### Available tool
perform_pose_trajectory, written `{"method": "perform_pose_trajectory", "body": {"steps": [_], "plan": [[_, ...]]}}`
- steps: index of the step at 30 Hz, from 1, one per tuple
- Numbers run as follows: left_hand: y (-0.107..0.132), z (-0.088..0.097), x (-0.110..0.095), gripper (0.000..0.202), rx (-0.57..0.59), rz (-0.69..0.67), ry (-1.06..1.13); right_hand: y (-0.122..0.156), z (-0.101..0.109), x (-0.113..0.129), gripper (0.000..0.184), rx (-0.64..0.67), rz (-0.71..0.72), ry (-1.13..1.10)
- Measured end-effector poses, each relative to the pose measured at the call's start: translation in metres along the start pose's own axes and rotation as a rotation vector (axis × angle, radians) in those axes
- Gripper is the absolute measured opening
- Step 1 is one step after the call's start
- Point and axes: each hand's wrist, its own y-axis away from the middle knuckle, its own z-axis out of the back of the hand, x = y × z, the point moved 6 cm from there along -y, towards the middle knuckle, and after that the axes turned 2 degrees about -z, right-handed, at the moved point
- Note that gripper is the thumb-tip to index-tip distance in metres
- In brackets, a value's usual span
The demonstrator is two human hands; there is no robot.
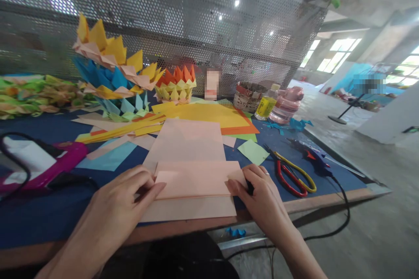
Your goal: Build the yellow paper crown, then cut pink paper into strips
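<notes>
A folded pale pink paper sheet (196, 178) lies on a stack of pink sheets (186, 139) at the near edge of the blue-covered table (39, 218). My left hand (121, 200) pinches the fold's left corner with thumb and fingers closed on it. At the right end, my right hand (262, 192) grips the paper's right corner, fingers curled over the edge.
Red and yellow pliers (291, 174) and a blue glue gun (310, 152) with a black cord lie to the right. Yellow and orange sheets (209, 115), folded paper crowns (175, 85), a small bottle (266, 105) and a basket (248, 96) sit behind. A pink tool (62, 161) lies left. A perforated metal screen stands at the back.
</notes>
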Motion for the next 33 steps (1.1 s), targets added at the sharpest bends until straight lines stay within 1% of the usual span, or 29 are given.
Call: {"method": "perform_pose_trajectory", "body": {"steps": [5, 7, 10, 12, 14, 17, 18, 19, 21, 23, 26, 28, 30, 31, 32, 33], "plan": [[0.002, 0.002, -0.009, 0.034, -0.034, -0.038, -0.022, 0.0, 0.0, 0.0, 0.028, 0.013, -0.012, 0.021], [0.003, 0.001, -0.009, 0.033, -0.016, -0.059, -0.054, 0.0, 0.0, 0.0, 0.026, 0.01, -0.013, 0.028], [0.005, -0.002, -0.002, 0.032, 0.045, -0.061, -0.121, -0.001, 0.0, 0.0, 0.027, 0.014, -0.021, 0.042], [0.008, -0.006, 0.001, 0.032, 0.093, -0.104, -0.183, -0.001, 0.0, 0.0, 0.03, 0.007, -0.028, 0.05], [0.009, -0.006, 0.001, 0.035, 0.083, -0.164, -0.262, -0.001, 0.0, 0.0, 0.03, -0.018, -0.036, 0.06], [0.009, 0.001, -0.011, 0.042, -0.036, -0.212, -0.357, 0.0, 0.001, -0.001, 0.025, -0.052, -0.056, 0.056], [0.008, 0.001, -0.019, 0.048, -0.045, -0.253, -0.363, 0.001, 0.002, -0.002, 0.023, -0.058, -0.064, 0.047], [0.009, 0.0, -0.028, 0.057, -0.03, -0.311, -0.349, 0.001, 0.002, -0.002, 0.021, -0.065, -0.072, 0.037], [0.012, -0.007, -0.046, 0.071, 0.042, -0.464, -0.287, 0.002, 0.003, -0.002, 0.02, -0.078, -0.077, 0.021], [0.018, -0.012, -0.054, 0.08, 0.08, -0.555, -0.25, 0.002, 0.004, -0.002, 0.019, -0.084, -0.075, 0.006], [0.027, -0.018, -0.052, 0.083, 0.075, -0.562, -0.264, 0.004, 0.004, -0.001, 0.018, -0.095, -0.072, -0.026], [0.032, -0.021, -0.05, 0.081, 0.081, -0.561, -0.272, 0.005, 0.004, -0.002, 0.025, -0.119, -0.073, -0.037], [0.035, -0.023, -0.053, 0.073, 0.09, -0.596, -0.286, 0.006, 0.005, -0.003, 0.033, -0.134, -0.069, -0.034], [0.036, -0.022, -0.055, 0.07, 0.083, -0.614, -0.303, 0.006, 0.004, -0.004, 0.034, -0.131, -0.062, -0.028], [0.036, -0.022, -0.057, 0.069, 0.071, -0.63, -0.323, 0.007, 0.004, -0.005, 0.033, -0.129, -0.051, -0.023], [0.035, -0.021, -0.06, 0.073, 0.057, -0.639, -0.345, 0.007, 0.003, -0.005, 0.032, -0.127, -0.038, -0.018]]}}
